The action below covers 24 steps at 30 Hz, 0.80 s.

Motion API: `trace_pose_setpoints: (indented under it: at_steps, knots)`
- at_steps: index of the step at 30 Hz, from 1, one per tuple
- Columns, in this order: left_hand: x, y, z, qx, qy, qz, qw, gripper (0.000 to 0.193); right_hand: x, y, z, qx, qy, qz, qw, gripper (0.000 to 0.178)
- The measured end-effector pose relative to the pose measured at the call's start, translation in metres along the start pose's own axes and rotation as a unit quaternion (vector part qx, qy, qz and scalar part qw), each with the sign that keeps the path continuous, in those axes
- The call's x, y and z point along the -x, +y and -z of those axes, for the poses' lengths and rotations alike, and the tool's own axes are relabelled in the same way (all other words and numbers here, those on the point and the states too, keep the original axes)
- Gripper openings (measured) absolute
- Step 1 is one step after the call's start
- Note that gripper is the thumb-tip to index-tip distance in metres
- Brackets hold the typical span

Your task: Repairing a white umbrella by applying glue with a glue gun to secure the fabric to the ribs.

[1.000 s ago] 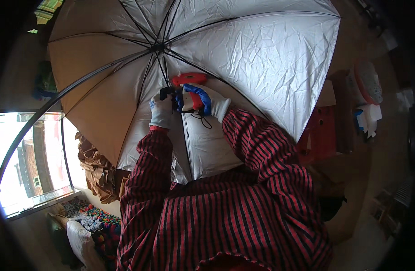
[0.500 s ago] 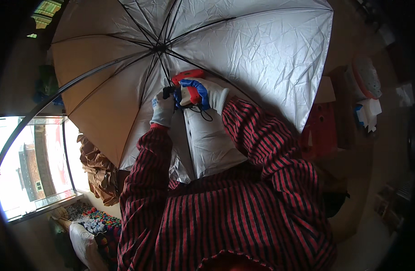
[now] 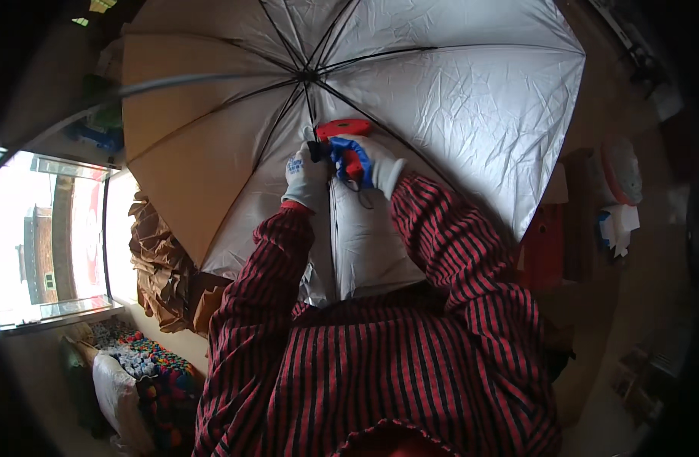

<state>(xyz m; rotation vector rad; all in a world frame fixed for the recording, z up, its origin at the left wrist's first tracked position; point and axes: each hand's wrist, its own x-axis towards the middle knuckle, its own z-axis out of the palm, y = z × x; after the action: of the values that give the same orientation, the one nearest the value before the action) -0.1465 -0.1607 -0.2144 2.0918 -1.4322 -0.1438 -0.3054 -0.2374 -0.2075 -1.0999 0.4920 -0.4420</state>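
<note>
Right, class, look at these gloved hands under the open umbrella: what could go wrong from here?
1. The red tool in the right hand looks close to the silver lining, so a slip might scuff or crease it.
2. The left hand is right beside that tool, so the hands could bump each other.
3. The lining's edge overlaps a red box in view; turning the umbrella might knock it, though depth is hard to judge.
</note>
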Motion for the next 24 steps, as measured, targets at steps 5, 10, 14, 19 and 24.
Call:
trace_pose_setpoints:
  at_steps: [5, 10, 14, 19, 24]
  knots:
    - [-0.036, 0.006, 0.026, -0.004, 0.06, -0.091, 0.994, 0.021, 0.026, 0.004, -0.001, -0.167, -0.067, -0.047, 0.983, 0.024]
    - [-0.097, -0.029, 0.092, -0.139, 0.07, -0.128, 0.98, 0.02, 0.046, -0.024, -0.038, -0.294, -0.102, -0.101, 0.945, 0.032]
    - [-0.115, -0.039, 0.117, -0.219, 0.024, -0.061, 0.974, 0.023, 0.021, -0.011, -0.019, -0.336, -0.084, -0.025, 0.938, 0.034]
    - [-0.078, -0.038, 0.088, -0.19, 0.035, -0.052, 0.98, 0.034, -0.006, 0.031, -0.003, -0.146, 0.209, 0.07, 0.965, 0.033]
    - [-0.034, -0.002, 0.058, -0.061, 0.124, -0.06, 0.989, 0.044, -0.011, 0.027, -0.029, -0.035, 0.341, 0.137, 0.929, 0.035]
